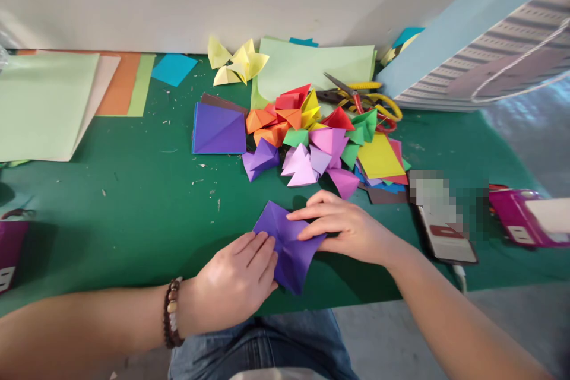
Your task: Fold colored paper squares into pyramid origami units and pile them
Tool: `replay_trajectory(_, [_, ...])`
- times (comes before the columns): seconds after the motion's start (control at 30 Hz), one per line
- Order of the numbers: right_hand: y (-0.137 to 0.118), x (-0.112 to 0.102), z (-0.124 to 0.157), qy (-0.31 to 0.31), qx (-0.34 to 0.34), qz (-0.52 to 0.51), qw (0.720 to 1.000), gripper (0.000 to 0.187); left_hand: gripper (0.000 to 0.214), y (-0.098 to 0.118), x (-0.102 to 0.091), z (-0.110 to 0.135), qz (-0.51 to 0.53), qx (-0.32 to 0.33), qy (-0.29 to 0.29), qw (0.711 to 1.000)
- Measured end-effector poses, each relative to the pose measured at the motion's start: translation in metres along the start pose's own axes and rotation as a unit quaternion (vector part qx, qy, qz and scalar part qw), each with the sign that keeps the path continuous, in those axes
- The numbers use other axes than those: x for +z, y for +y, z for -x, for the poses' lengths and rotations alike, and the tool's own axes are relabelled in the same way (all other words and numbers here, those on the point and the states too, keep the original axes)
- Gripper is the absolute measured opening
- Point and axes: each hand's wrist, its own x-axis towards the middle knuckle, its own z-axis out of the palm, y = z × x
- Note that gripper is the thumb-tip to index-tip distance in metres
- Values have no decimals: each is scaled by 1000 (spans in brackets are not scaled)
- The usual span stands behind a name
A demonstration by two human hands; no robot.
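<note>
Between my two hands is a square of purple origami paper (291, 243), creased across its middle and slightly raised off the green table near its front edge. My left hand (243, 276) grips its left side, the fingers pressed together over the sheet. At the right corner, my right hand (342, 228) pinches the same paper, fingers on top and thumb beneath. Just beyond lie folded paper pieces in orange, red, yellow, green, pink (327, 145) and purple (261, 159). A stack of purple squares (220, 129) lies to their left.
Scissors (356, 95) rest behind the folded pieces, and yellow squares (380, 154) lie on the right. A phone (447, 231) with a cable is right of my hand. Large paper sheets (44, 107) cover the far left; a paper bag (472, 41) stands at back right.
</note>
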Motion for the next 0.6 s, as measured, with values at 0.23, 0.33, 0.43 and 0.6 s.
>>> replay_trajectory(0.23, [-9, 9, -31, 29, 101, -37, 994, 14, 40, 11, 0, 7, -34, 9, -28, 999])
replay_trajectory(0.33, [-16, 15, -39, 26, 148, -10, 989, 15, 40, 12, -4, 4, -33, -4, -64, 997])
replay_trajectory(0.43, [-21, 19, -47, 24, 182, 18, 983, 17, 41, 13, -8, 0, -35, -28, -94, 995])
replay_trajectory(0.6, [-26, 18, -62, -24, 177, 82, 981, 19, 41, 16, -11, 1, -29, -34, -88, 995])
